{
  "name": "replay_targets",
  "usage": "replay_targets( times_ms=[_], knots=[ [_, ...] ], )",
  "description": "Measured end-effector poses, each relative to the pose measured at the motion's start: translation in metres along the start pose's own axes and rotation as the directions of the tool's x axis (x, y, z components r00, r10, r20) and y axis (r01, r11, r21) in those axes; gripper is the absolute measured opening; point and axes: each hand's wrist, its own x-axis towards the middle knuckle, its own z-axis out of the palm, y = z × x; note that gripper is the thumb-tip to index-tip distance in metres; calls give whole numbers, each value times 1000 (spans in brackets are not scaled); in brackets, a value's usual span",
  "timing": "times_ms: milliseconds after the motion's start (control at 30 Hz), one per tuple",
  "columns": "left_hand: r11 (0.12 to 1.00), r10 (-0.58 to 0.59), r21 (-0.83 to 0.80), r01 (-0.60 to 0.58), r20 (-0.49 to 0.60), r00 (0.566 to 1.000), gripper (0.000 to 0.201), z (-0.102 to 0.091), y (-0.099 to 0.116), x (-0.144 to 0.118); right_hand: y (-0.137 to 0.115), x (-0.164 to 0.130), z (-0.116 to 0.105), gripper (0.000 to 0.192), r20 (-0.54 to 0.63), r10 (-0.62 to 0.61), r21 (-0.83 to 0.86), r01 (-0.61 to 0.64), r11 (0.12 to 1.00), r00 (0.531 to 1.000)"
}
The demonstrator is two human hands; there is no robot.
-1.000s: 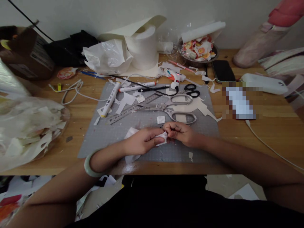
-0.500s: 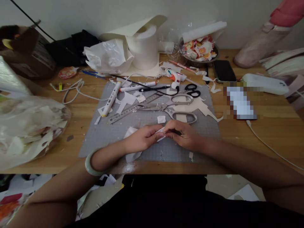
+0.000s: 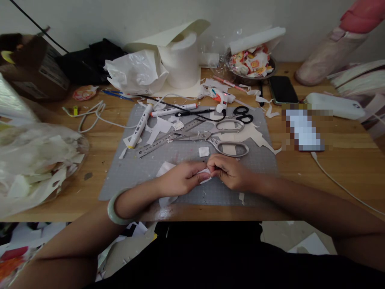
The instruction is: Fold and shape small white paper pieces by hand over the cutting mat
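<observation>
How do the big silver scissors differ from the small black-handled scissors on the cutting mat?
The silver scissors are much larger than the black-handled scissors. Their handles are pale metal, the others' black. The silver pair lies mid-mat, nearer the hands; the black pair sits at the mat's far right edge. Both lie flat and untouched.

The light is soft, even and somewhat dim, with a warm cast on the pale wooden tabletop [image 3: 331, 168]. Shadows are weak and diffuse; only faint ones sit beneath the large silver metal scissors [image 3: 221, 138]. A mild sheen shows on the crumpled white plastic bag [image 3: 135, 72] and on the clear plastic bag of paper scraps [image 3: 36, 160] at the left, which looks soft and smeared. Straight lines bow toward the edges, a wide-lens distortion, and the corners lose sharpness. A pixelated rectangular patch [image 3: 303, 130] blocks out one spot at the right. The centre is reasonably sharp.
</observation>
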Motion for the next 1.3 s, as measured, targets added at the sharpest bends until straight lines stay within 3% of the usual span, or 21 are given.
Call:
replay_targets(
  times_ms=[100, 200, 367, 500, 733, 967, 1167, 1300],
  knots=[
    [1000, 24, -12, -24, 12, 1000, 26, 0, 0, -1, -1, 1, 1, 18, 22, 148, 190, -149, 970, 989],
    [995, 73, -63, -72, 18, 997, 26, -1, 0, 0, 2, 2, 2, 28, 86, 262, 440, -273, 855, 961],
    [995, 38, -87, -39, -20, 999, 25, -1, 2, 1, 4, 6, -1, 35, 41, 355, 659, -293, 693, 934],
    [997, -27, -72, 23, -63, 998, 24, -1, 2, 1, -2, 8, -3, 35, 29, 381, 619, -316, 719, 924],
    [996, -36, -88, 23, -147, 989, 22, 2, -3, 3, -3, 8, 0, 37, 23, 423, 586, -355, 729, 906],
    [998, -64, 14, 67, -184, 981, 14, 2, -2, 3, -3, 8, 2, 35, 36, 417, 531, -371, 762, 908],
    [999, -32, 18, 35, -150, 988, 12, 3, -4, 2, -1, 5, 5, 25, 37, 347, 409, -331, 851, 937],
    [999, -11, -36, 6, -116, 993, 14, 2, -3, 2, 4, 5, 4, 29, 68, 312, 499, -303, 812, 948]
  ],
)
